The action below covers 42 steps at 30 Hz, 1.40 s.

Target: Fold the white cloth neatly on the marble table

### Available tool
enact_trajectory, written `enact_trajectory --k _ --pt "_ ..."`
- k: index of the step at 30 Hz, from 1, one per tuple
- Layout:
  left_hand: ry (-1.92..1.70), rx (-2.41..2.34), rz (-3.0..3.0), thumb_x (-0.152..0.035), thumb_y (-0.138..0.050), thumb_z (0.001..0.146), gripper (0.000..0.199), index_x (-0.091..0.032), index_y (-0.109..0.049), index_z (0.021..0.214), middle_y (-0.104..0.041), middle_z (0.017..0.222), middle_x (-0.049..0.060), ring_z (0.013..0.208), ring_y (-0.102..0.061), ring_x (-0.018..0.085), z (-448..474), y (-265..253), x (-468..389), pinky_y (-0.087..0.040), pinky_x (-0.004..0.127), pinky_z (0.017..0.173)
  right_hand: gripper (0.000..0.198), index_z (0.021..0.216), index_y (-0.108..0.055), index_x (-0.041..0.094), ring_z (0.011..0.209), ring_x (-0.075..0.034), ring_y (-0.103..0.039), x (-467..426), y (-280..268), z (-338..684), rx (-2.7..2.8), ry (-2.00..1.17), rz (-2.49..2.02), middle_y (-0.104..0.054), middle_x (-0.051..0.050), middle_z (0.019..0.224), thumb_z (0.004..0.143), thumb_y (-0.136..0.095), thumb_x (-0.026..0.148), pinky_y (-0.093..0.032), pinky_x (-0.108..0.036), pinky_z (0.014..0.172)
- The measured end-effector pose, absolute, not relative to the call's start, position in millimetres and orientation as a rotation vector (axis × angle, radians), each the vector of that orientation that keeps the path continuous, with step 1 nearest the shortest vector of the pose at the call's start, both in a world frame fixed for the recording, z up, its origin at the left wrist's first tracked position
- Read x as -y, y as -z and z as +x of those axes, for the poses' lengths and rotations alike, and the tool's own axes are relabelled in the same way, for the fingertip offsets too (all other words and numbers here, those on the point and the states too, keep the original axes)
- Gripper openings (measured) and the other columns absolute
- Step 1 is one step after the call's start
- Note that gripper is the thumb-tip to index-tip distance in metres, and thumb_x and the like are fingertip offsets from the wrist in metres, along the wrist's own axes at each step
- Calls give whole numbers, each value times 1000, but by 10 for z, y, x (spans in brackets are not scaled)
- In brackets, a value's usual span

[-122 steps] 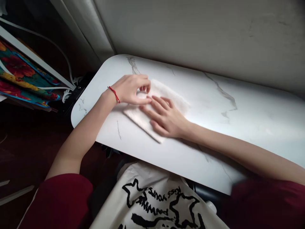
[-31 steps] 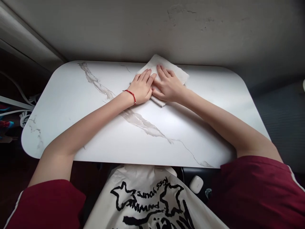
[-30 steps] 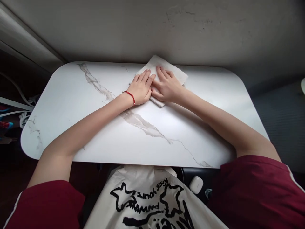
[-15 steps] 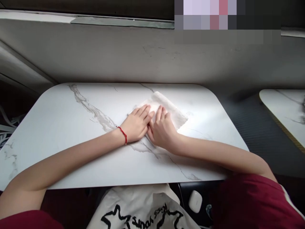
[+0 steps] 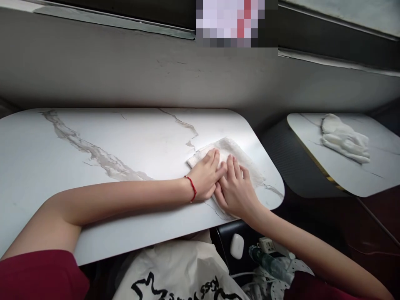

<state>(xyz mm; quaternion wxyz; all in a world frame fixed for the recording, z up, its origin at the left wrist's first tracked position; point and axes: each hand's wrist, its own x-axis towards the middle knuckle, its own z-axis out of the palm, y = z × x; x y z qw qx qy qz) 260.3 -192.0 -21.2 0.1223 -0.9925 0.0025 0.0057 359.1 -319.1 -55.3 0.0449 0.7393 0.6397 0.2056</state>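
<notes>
A thin white cloth [image 5: 231,150] lies spread on the white marble-patterned table [image 5: 150,137], near its right end. My left hand [image 5: 206,175], with a red cord bracelet [image 5: 191,189] at the wrist, rests flat on the cloth, fingers stretched forward. Right beside it, my right hand [image 5: 234,187] also lies flat and presses the cloth down. The thumbs of the two hands meet or overlap. Part of the cloth is hidden under the palms.
On a second marble-patterned table [image 5: 303,141] to the right lies a bunched white cloth [image 5: 345,139]. A grey wall [image 5: 131,71] rises behind. Below the near edge are a white rounded case [image 5: 237,246], a clear bottle [image 5: 275,262] and a white printed bag [image 5: 175,266].
Both hands have slid the cloth toward the table's right end and nearer its front edge. The view has turned right, bringing the bunched cloth and the bottle into sight.
</notes>
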Motion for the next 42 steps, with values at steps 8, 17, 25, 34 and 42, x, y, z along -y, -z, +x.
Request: enact_trajectory --k 8,17,25,34,42 --pt "212 226 -3157 -27 -49 90 67 1 -38 150 -31 159 34 150 -29 44 3289 450 1270 -28 56 116 56 137 -54 1 139 -47 -37 2476 622 4433 -2036 -463 2312 -41 -34 151 97 -31 31 -35 -59 101" --pt "406 529 -3196 -23 -36 93 60 -4 -41 150 -39 159 23 149 -33 34 3695 513 534 -27 51 117 61 149 -43 6 137 -43 -34 1559 598 4875 -1923 -334 2461 -40 -31 147 97 -25 31 -29 -60 104" --pt "384 538 -3206 -24 -32 96 58 -6 -39 151 -37 161 20 149 -31 32 3616 508 484 -27 53 118 57 144 -51 9 131 -41 -37 1512 665 4836 -1933 -413 2539 -43 -29 144 97 -29 33 -30 -60 102" --pt "378 443 -3199 -22 -36 92 57 -6 -44 146 -42 155 24 144 -37 35 3582 481 468 -31 55 112 57 144 -51 7 131 -40 -36 1582 640 4735 -1911 -460 2518 -42 -30 145 98 -27 30 -33 -55 100" --pt "301 348 -3176 -22 -37 92 59 -2 -41 148 -39 156 28 146 -35 39 3446 442 673 -33 58 110 56 145 -51 11 119 -37 -45 1847 571 4523 -1858 -435 2555 -53 -25 131 100 -26 33 -35 -50 98"
